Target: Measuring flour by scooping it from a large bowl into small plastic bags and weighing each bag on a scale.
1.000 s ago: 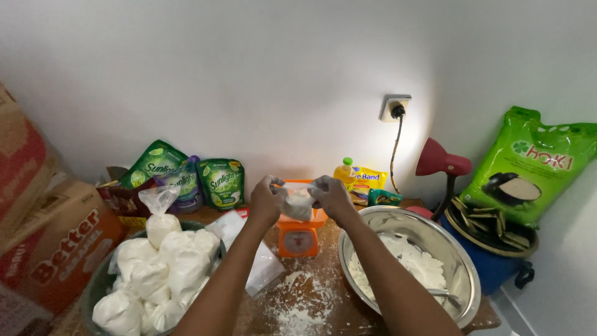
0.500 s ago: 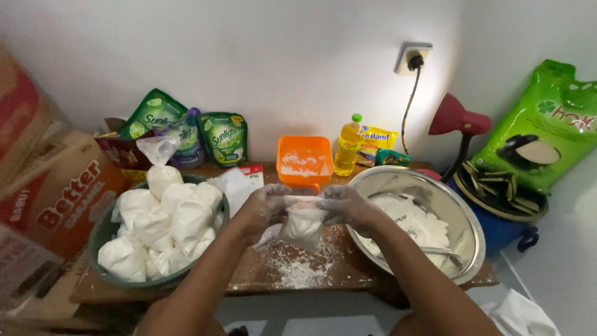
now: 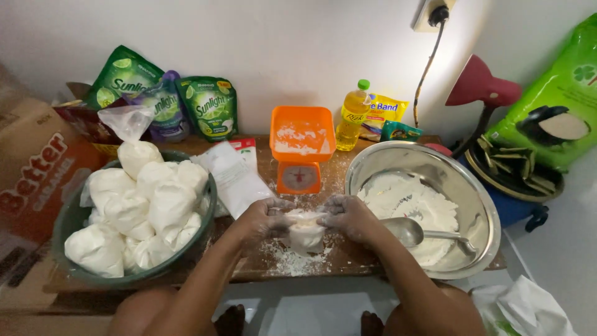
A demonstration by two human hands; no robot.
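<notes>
My left hand [image 3: 264, 218] and my right hand [image 3: 349, 218] both grip the top of a small clear plastic bag of white flour [image 3: 306, 235], held just above the flour-dusted wooden board [image 3: 286, 258]. Both hands are dusted white. An orange kitchen scale [image 3: 300, 149] with flour in its tray stands just behind the bag. To the right sits a large steel bowl [image 3: 463, 180] of flour with a metal spoon [image 3: 413, 231] lying in it. At the left a green basin [image 3: 74, 218] holds several filled, tied flour bags [image 3: 146, 205].
Green soap pouches [image 3: 211, 106], a yellow oil bottle [image 3: 351, 121] and snack packets line the wall. A cardboard box [image 3: 34, 168] stands far left. A red lamp [image 3: 479, 87], a blue pot and a big green sack [image 3: 553, 118] crowd the right. Flat plastic bags [image 3: 233, 177] lie on the board.
My hands have lowered the flour bag from in front of the scale down to just above the board, and the view has tilted downward.
</notes>
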